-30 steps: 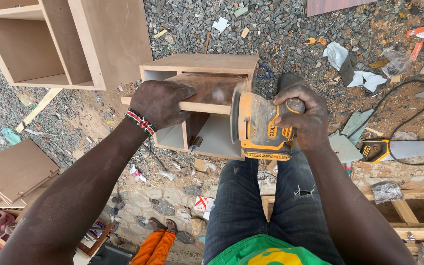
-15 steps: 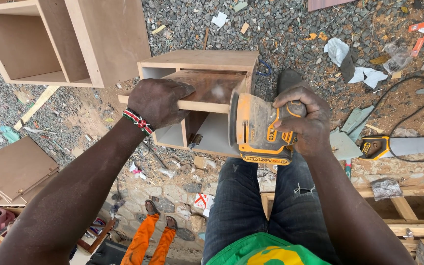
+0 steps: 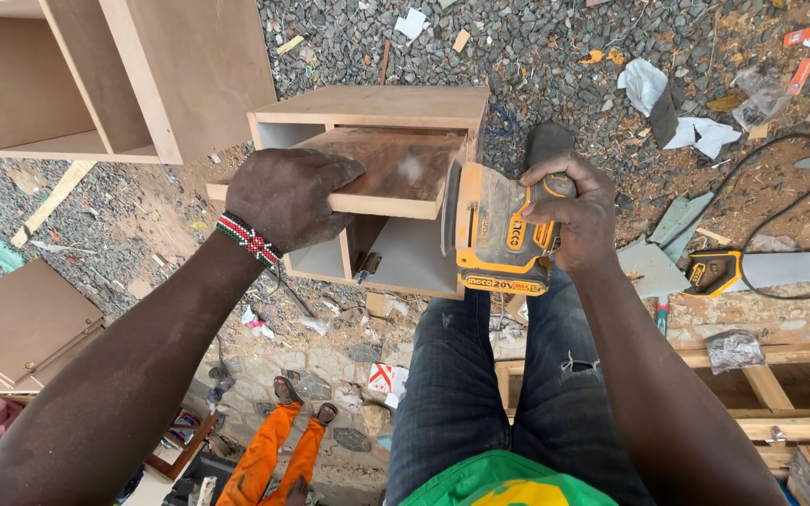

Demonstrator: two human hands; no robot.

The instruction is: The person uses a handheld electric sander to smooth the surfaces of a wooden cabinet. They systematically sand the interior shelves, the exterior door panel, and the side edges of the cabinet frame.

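Note:
My left hand (image 3: 288, 195) grips the near edge of a brown wooden board (image 3: 382, 173) and holds it level over a small open cabinet (image 3: 377, 108). My right hand (image 3: 574, 211) is closed around a yellow cordless sander (image 3: 494, 230). The sander's round pad is turned sideways and presses against the board's right end. A beaded band circles my left wrist. My jeans-clad legs (image 3: 480, 375) are below the tool.
A larger open cabinet (image 3: 171, 75) stands at the top left. Flat boards (image 3: 21, 323) are stacked at the left. Gravel with paper scraps covers the ground. A second yellow tool (image 3: 719, 272) with a black cable lies at the right. A person's orange-trousered legs (image 3: 278, 450) show below.
The board, both hands and the sander have shifted slightly up and left in view. The sander stays pressed against the board's right end.

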